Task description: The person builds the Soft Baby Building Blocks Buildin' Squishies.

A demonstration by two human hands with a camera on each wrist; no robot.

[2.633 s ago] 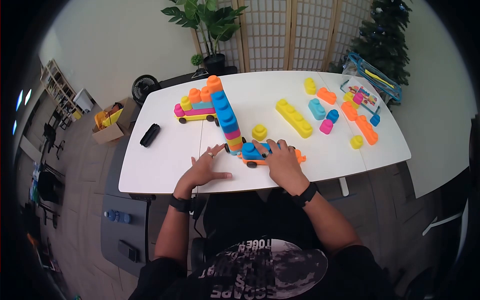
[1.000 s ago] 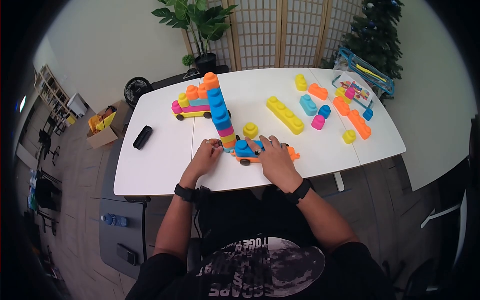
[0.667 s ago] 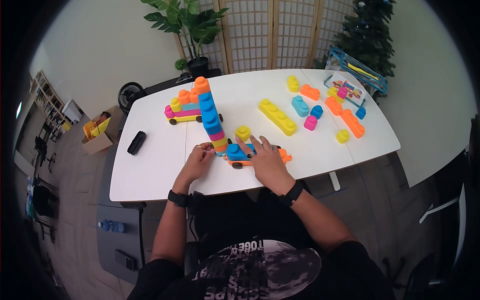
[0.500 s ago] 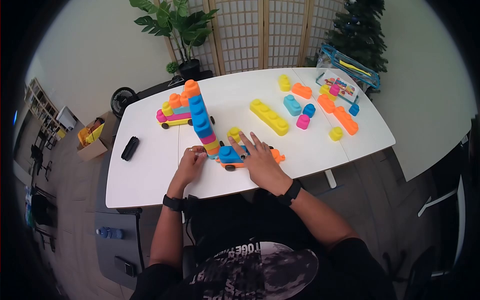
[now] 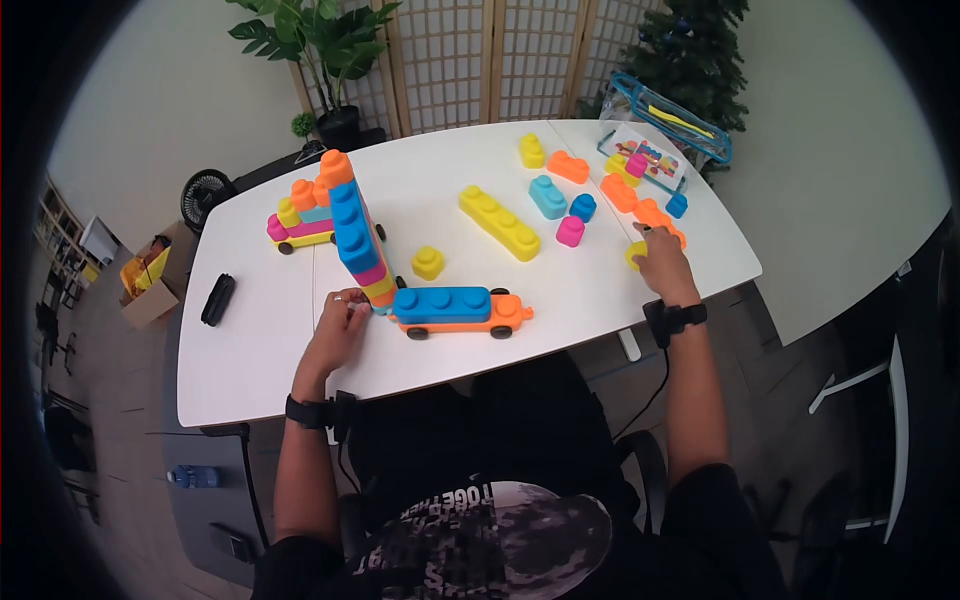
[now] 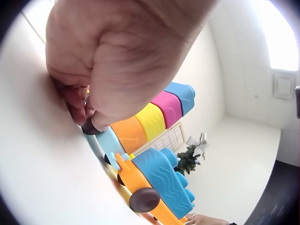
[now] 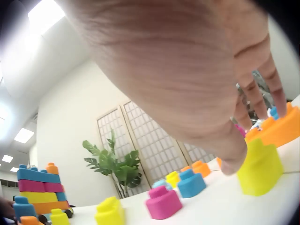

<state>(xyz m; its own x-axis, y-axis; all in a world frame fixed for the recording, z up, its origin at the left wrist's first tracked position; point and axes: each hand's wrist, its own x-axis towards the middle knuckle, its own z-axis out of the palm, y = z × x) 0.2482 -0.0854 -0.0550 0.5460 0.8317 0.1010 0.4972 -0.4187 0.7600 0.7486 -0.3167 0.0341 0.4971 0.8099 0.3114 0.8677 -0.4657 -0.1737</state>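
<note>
Head view: the block tower (image 5: 357,230) stands on the tabletop (image 5: 420,368), left hand (image 5: 337,328) curled at its foot, fingertips pinching a dark wheel (image 6: 90,128). Right beside it, the orange-and-blue car (image 5: 455,310). Farther over, the right hand (image 5: 665,268) reaches loosely open by a yellow block (image 7: 258,169), near orange blocks (image 5: 650,212); thumb contact, can't tell.

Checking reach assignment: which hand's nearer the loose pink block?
Right. The pink block has the right hand off its right side, the left hand farther off to its left, by the tall stack.
</note>
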